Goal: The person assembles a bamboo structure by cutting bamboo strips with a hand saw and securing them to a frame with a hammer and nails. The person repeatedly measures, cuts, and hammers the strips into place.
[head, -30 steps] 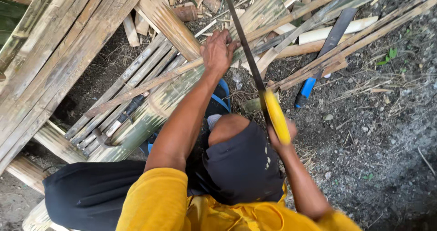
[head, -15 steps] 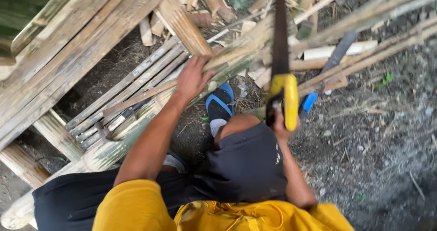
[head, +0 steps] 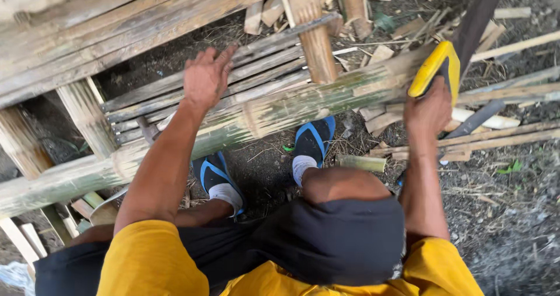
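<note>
My left hand (head: 205,77) lies flat, fingers spread, on a bundle of split bamboo slats (head: 256,68). Just below the slats a thick green bamboo pole (head: 274,115) runs across from lower left to upper right. My right hand (head: 429,110) grips the yellow handle (head: 434,68) of a machete, whose dark blade (head: 478,16) points up toward the top right. The blade's lower edge is close to the right end of the pole. I crouch in black shorts and a yellow shirt, with blue sandals (head: 312,141) under the pole.
A frame of weathered bamboo poles (head: 105,33) fills the upper left. Short bamboo offcuts (head: 309,16) and thin strips (head: 513,132) litter the dark soil. A second dark blade (head: 481,118) lies among the strips at right.
My left hand has slid left along the slats. My right hand has swung the machete out to the right and tilted the blade. The view has shifted left.
</note>
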